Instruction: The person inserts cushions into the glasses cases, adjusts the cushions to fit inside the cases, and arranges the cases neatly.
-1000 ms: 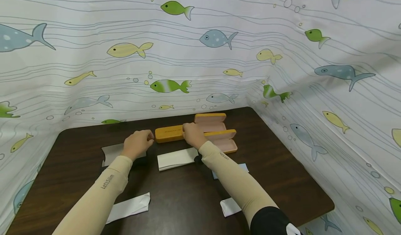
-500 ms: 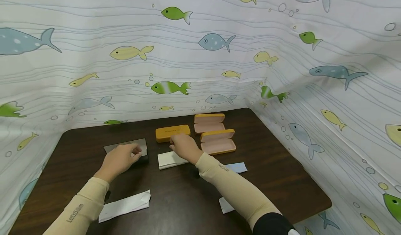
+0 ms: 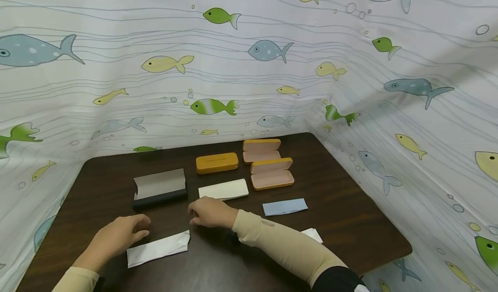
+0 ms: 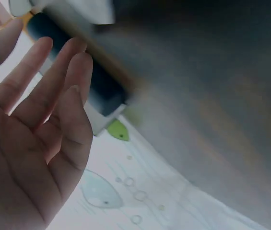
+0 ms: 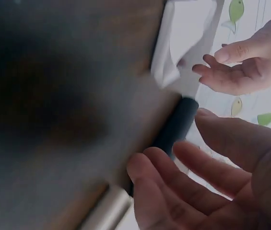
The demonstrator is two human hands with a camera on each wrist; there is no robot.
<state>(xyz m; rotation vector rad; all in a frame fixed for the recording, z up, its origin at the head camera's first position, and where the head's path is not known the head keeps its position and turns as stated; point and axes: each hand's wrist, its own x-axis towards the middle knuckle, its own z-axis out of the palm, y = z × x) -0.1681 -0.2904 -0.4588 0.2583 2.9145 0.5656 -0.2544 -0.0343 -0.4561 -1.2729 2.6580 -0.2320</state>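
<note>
My left hand (image 3: 116,235) hovers at the left end of a folded white cloth (image 3: 157,249), fingers loosely bent and holding nothing. In the left wrist view its palm and relaxed fingers (image 4: 44,76) overlap a dark glasses case (image 4: 77,67). My right hand (image 3: 212,212) is in front of a folded cream cloth (image 3: 223,188), fingers bent downward and nothing in them. A black glasses case (image 3: 160,188) with a grey lining stands open behind the left hand. A closed orange glasses case (image 3: 217,163) lies at the back.
Two orange glasses cases with pink linings, a rear one (image 3: 261,153) and a nearer one (image 3: 272,177), stand open at back right. A folded blue cloth (image 3: 285,207) lies before them. Another white cloth (image 3: 313,235) is partly hidden by the right sleeve. A fish-patterned curtain surrounds the dark table (image 3: 342,214).
Both hands have drawn back toward the front: the right from the closed orange case, the left from the black case to the white cloth. The orange case stays at the back.
</note>
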